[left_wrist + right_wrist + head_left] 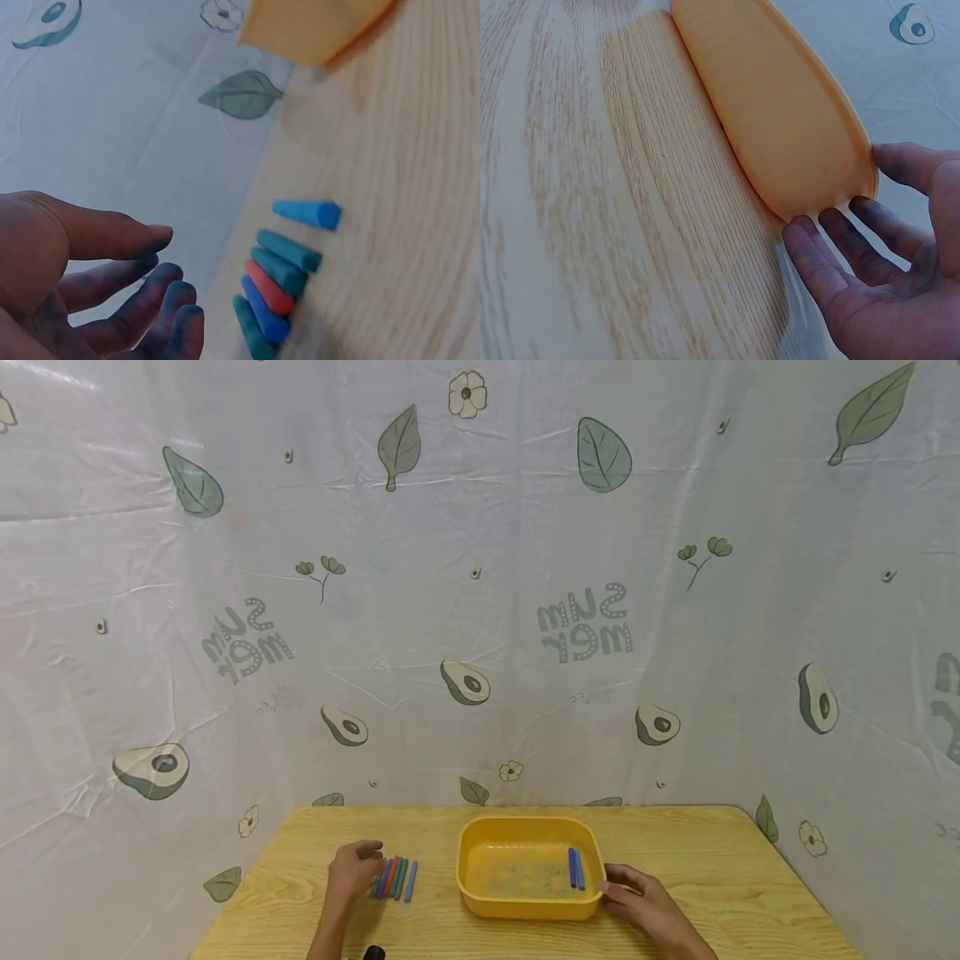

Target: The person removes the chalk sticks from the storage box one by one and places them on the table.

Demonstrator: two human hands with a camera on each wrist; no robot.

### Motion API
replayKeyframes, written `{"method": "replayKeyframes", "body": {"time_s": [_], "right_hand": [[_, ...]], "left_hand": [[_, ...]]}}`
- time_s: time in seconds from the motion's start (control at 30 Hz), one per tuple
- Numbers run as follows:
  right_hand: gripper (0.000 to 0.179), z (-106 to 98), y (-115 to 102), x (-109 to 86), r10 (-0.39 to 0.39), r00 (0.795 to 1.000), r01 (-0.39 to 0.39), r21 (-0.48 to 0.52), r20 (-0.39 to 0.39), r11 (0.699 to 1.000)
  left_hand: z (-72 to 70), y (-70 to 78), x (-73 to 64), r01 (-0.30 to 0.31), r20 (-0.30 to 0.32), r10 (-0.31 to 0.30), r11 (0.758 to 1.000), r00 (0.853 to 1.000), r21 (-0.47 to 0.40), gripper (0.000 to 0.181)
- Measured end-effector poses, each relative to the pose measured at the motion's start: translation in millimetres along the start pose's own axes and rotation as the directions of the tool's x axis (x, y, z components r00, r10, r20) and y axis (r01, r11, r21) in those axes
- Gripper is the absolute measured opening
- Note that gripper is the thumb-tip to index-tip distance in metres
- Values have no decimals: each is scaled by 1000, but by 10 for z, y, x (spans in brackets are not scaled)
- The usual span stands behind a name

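My left hand (pixel 352 870) hovers with fingers loosely bent beside several coloured chalk sticks (pixel 392 877) on the table's left side. In the left wrist view its thumb and smudged fingertips hold nothing; the row of blue, red and green sticks (pixel 271 289) lies just beyond them, with a lighter blue stick (pixel 307 213) a little apart. At its right end, my right hand (pixel 648 902) holds the yellow plastic tray (pixel 528 908), thumb at the rim and fingertips (pixel 801 225) against the outer wall. Two blue sticks (pixel 576 868) lie side by side inside the tray.
The wood-grain table (pixel 435 935) stands against a pale printed curtain (pixel 517 718) that hangs on its back and sides. A small black object (pixel 374 952) shows at the bottom edge near the left forearm. Greyish chalk dust (pixel 525 877) marks the tray floor.
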State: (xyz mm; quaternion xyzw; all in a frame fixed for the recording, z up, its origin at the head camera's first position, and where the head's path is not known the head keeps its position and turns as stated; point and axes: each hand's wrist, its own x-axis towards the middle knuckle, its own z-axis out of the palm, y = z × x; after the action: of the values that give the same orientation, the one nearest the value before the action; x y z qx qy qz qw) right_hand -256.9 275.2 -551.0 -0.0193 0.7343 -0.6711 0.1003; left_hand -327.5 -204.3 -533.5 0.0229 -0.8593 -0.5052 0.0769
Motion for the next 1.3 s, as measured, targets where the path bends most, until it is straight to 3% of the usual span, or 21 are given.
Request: {"method": "replayKeyframes", "body": {"time_s": [0.23, 0.5, 0.83, 1.03, 1.3], "right_hand": [[71, -26, 11, 3, -4, 1000, 4, 5, 11, 1000], [71, -14, 29, 24, 12, 1000, -12, 3, -22, 1000], [70, 0, 8, 3, 21, 999, -21, -2, -32, 1000], [70, -6, 20, 10, 5, 1000, -5, -4, -23, 1000], [70, -23, 38, 35, -4, 1000, 4, -1, -1, 1000]], "left_hand": [[124, 291, -40, -7, 48, 15, 985, 999, -172, 40], [313, 549, -37, -12, 115, 41, 970, 992, -243, 42], [529, 716, -8, -11, 217, 72, 962, 974, -273, 46], [663, 859, -27, -68, 233, 134, 960, 963, -272, 45], [867, 1043, -50, -67, 259, 145, 956, 955, -287, 44]]}}
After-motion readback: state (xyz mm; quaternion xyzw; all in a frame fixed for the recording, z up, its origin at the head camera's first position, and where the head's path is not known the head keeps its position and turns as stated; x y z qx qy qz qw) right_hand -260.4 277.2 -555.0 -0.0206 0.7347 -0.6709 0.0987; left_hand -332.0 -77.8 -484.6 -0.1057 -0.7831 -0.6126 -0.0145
